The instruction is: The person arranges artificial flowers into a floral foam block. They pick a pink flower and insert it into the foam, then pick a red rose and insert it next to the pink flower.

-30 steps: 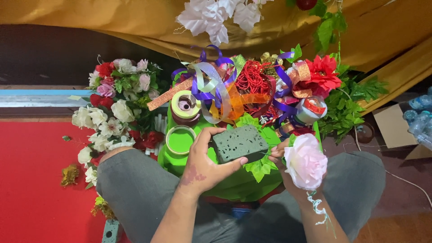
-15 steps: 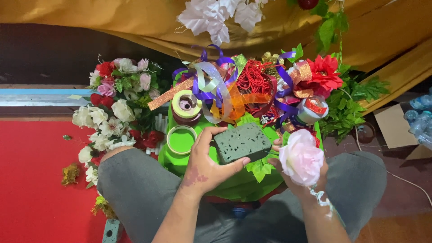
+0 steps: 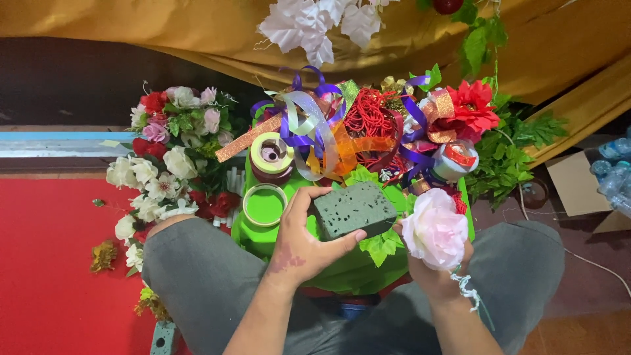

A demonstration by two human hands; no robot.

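Observation:
My left hand (image 3: 301, 243) grips a dark green block of floral foam (image 3: 353, 210) by its left end, over a bright green tray (image 3: 266, 236) resting on my lap. In my right hand (image 3: 437, 279) is a pale pink artificial rose (image 3: 434, 230), its bloom right beside the block's right end. Green fabric leaves (image 3: 380, 244) stick out under the block. A white string hangs at my right wrist.
Rolls of tape (image 3: 271, 155) and a green ring (image 3: 265, 205) lie on the tray. Behind it are curled ribbons (image 3: 315, 131), red beads (image 3: 369, 115), a red flower (image 3: 470, 108) and foliage (image 3: 506, 158). Piled white, pink and red artificial flowers (image 3: 167, 164) lie left on a red mat (image 3: 46, 263).
My right hand has brought the pink rose up and left, closer to the foam block. My left hand and the block have hardly moved.

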